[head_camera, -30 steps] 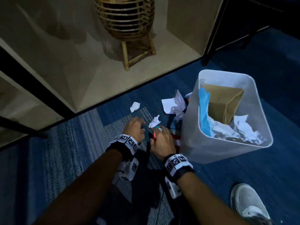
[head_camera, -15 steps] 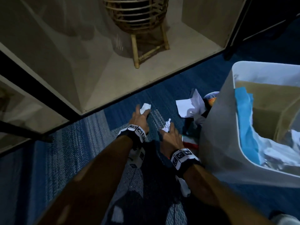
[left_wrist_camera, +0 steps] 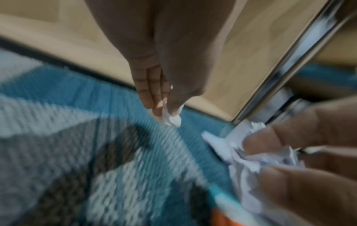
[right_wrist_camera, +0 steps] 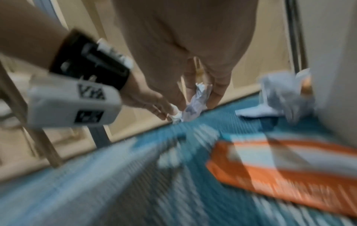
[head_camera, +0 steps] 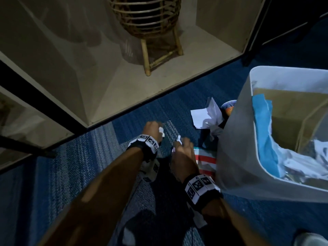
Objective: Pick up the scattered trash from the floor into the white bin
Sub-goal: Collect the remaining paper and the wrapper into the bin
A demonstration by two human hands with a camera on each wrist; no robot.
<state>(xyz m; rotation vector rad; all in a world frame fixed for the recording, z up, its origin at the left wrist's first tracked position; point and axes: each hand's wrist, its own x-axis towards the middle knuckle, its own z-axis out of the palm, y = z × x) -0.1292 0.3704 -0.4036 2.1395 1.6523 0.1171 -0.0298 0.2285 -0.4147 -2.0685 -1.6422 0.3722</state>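
Observation:
My left hand (head_camera: 157, 129) pinches a small white paper scrap (head_camera: 161, 131) just above the blue carpet; in the left wrist view the scrap (left_wrist_camera: 171, 118) hangs from the fingertips (left_wrist_camera: 157, 107). Beside it my right hand (head_camera: 181, 142) grips a crumpled white paper ball (head_camera: 178, 139), held between thumb and fingers in the right wrist view (right_wrist_camera: 195, 104). The white bin (head_camera: 248, 157) stands right of both hands, holding brown paper, a blue sheet and white paper. Crumpled white sheets (head_camera: 205, 116) and an orange-and-white striped wrapper (head_camera: 206, 161) lie on the floor against the bin.
A low beige platform (head_camera: 124, 86) with a dark edge runs along the far side, bearing a rattan basket on legs (head_camera: 147, 20). A round blue-and-orange object (head_camera: 229, 107) sits behind the bin. A shoe (head_camera: 312, 239) shows at the bottom right.
My left hand reached forward to the small scrap and closed on it. My right hand took hold of the crumpled ball. The view has moved nearer the bin.

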